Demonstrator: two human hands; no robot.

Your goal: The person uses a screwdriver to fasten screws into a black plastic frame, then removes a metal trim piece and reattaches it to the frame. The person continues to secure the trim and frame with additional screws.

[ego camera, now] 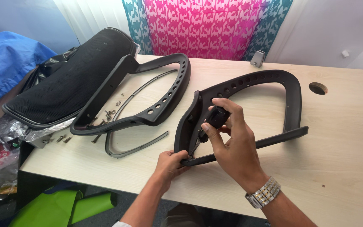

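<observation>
Screws (64, 138) and small bolts lie loose on the pale wooden table (349, 138), well to the left of the gripping hands, beside a second black armrest frame (148, 117) and a thin curved metal strip (137, 147). Beyond those rests a black mesh seat pad (64, 80) on crinkled plastic wrap. Nothing lies between the hands and the piece they work on.

That piece is a black plastic chair frame (290, 96), a rounded loop with a row of holes along its top arc and a flat bar across its base. Its long axis runs from the near-left corner, where the hands are, away to the right.

The left hand (171, 162) is closed over the frame's near-left corner, pinning it to the table. The right hand (230, 143), a metal watch (263, 193) on its wrist, is wrapped tightly round the black handle of a screwdriver (213, 122), whose shaft slants down and left, its tip at the frame just above the left hand.
</observation>
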